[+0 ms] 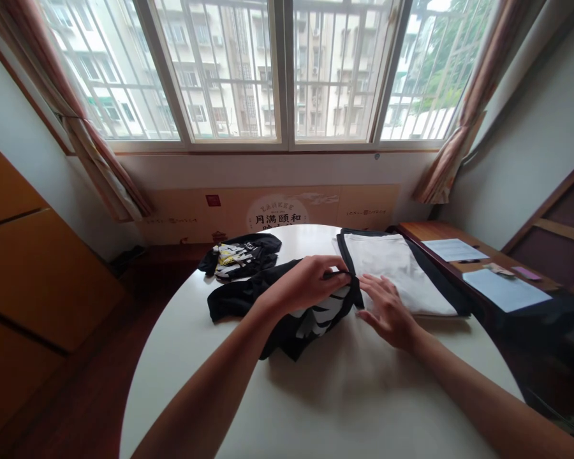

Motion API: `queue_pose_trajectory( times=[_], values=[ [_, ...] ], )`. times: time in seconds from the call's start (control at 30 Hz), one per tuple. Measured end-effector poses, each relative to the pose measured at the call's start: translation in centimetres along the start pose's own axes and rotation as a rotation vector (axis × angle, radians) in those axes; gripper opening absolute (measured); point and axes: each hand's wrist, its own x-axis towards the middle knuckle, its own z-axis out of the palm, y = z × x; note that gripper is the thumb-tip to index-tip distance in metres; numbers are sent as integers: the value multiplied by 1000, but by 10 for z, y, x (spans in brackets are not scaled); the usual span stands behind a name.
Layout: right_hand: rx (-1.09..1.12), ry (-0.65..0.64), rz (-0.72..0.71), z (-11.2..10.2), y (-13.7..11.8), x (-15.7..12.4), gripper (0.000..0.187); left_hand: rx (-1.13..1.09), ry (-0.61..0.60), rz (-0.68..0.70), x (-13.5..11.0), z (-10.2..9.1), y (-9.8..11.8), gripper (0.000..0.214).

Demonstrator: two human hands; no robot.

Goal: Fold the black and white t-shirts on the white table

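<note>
A crumpled black T-shirt [234,299] with a large white print lies partly lifted in the middle of the round white table [344,395]. My left hand [310,280] is closed on its upper right edge, pinching the black fabric. Beside that edge is my right hand [387,312], fingers stretched out and thumb apart, with the fingertips at the cloth's border. To the right of the shirt, a folded white cloth [380,258] rests on a black one [433,284]. Another bunched black garment [265,245] with a white and yellow print sits at the back left.
A wooden side table [411,231] at the right carries papers [504,290] and small items. Near it stands a chair [555,217]. A printed cardboard panel [182,210] is behind the table, below the barred window [284,76]. Wooden cabinets [23,274] stand at the left.
</note>
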Motion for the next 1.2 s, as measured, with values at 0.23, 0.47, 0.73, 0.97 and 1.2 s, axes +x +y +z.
queue_pose_trajectory(
  times=[0.23,0.47,0.73,0.97,1.2],
  values=[
    [692,-19,270,13,-61,33,21,354,189,-69,-3,-28,-15,22],
    [1413,-349,791,-45,-60,23,31,483,346,-70,-7,-59,-32,30],
    [777,-330,288,-47,-47,15,34,491,360,-81,-11,-62,-30,28],
    [499,-50,382,-70,-6,8,27,516,443,-137,-18,-81,-23,32],
    [907,-153,598,-78,17,-1,36,638,540,-279,-28,-107,-44,35]
  ],
)
